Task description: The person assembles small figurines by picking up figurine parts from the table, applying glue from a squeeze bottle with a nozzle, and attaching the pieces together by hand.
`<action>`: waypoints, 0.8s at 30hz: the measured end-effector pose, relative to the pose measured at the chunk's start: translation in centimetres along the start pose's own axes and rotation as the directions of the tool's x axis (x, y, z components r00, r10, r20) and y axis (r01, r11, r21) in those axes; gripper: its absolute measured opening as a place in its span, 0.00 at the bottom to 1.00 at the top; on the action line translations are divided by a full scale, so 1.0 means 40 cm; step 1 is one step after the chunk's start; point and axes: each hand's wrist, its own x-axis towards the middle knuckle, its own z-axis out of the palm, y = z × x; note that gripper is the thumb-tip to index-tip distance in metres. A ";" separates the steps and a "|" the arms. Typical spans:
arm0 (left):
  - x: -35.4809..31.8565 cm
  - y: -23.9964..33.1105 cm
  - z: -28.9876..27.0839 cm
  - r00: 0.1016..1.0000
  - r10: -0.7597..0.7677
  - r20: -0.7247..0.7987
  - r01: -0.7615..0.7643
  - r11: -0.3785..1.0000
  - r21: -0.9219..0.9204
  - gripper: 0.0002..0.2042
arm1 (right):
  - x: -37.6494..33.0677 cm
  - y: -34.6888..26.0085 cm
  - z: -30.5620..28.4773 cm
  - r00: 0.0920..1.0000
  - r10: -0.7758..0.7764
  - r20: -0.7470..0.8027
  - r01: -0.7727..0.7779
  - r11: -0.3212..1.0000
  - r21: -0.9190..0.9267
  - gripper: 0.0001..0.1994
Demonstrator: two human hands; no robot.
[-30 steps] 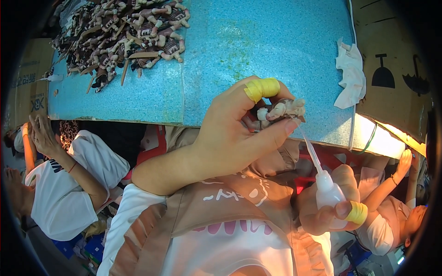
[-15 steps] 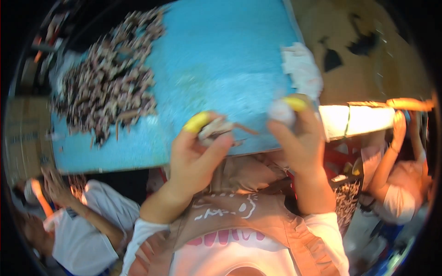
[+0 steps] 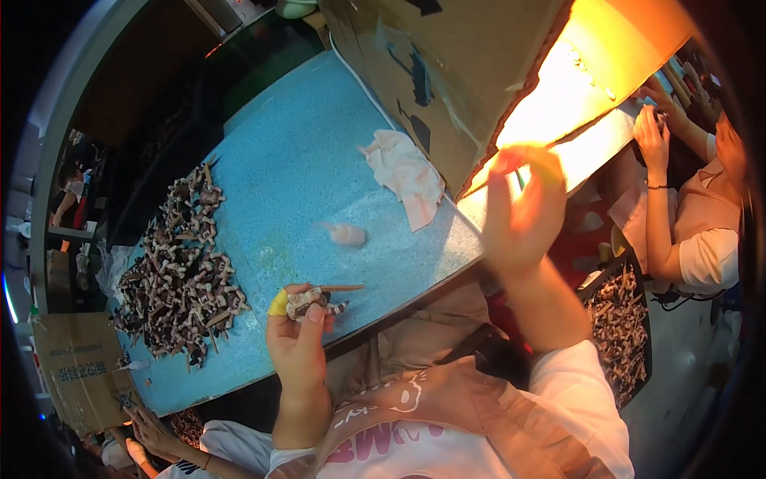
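Note:
My left hand (image 3: pixel 299 347) pinches a small pale-and-dark figurine (image 3: pixel 302 303) with a striped end, above the near part of the blue table (image 3: pixel 287 136). A thin wooden stick (image 3: pixel 341 287) juts out from it to the right. A yellow cover wraps one fingertip of this hand. My right hand (image 3: pixel 527 215) is raised at the table's right corner, in front of a brightly lit strip. Glare and motion smear its fingers, so whether they hold anything is unclear. A small whitish squeeze bottle (image 3: pixel 349 235) with a narrow tip rests on the table between the hands.
Many similar figurines and sticks lie in a heap (image 3: pixel 183 279) on the left. A crumpled white cloth (image 3: pixel 405 176) lies beside a large cardboard box (image 3: pixel 447 72). The lit belt-like surface (image 3: pixel 594 152) runs rightward. A co-worker's hand (image 3: pixel 653 140) is beyond; a filled dark bin (image 3: pixel 618 327) stands lower right.
The bottle has left my right hand and rests on the table. That hand has moved toward the lit strip. My left hand keeps the figurine. The whole view has swung to the right.

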 end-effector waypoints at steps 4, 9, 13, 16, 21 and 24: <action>-0.007 0.008 -0.009 0.999 0.016 0.042 -0.015 1.000 -0.021 0.15 | 0.141 0.186 0.037 0.978 -0.014 0.206 0.028 0.998 -0.062 0.12; -0.014 -0.021 0.011 0.984 -0.054 0.167 0.071 0.993 -0.094 0.16 | 0.251 0.158 0.262 0.938 -0.230 0.259 0.186 0.965 0.183 0.12; -0.032 -0.006 0.024 0.981 -0.053 0.184 0.078 0.989 -0.127 0.16 | 0.246 0.112 0.401 0.891 -0.358 0.280 0.249 0.901 0.356 0.12; -0.034 -0.015 0.000 0.979 -0.097 0.177 0.121 0.984 -0.130 0.16 | 0.224 0.157 0.399 0.866 -0.387 0.317 0.270 0.895 0.354 0.12; -0.016 -0.039 0.023 0.985 -0.028 0.171 0.047 0.993 -0.107 0.14 | 0.200 0.307 0.292 0.844 -0.381 0.378 0.310 0.921 0.235 0.13; -0.015 -0.030 0.033 0.978 0.031 0.205 -0.012 0.996 -0.093 0.14 | 0.190 0.396 0.195 0.836 -0.366 0.408 0.339 0.930 0.140 0.13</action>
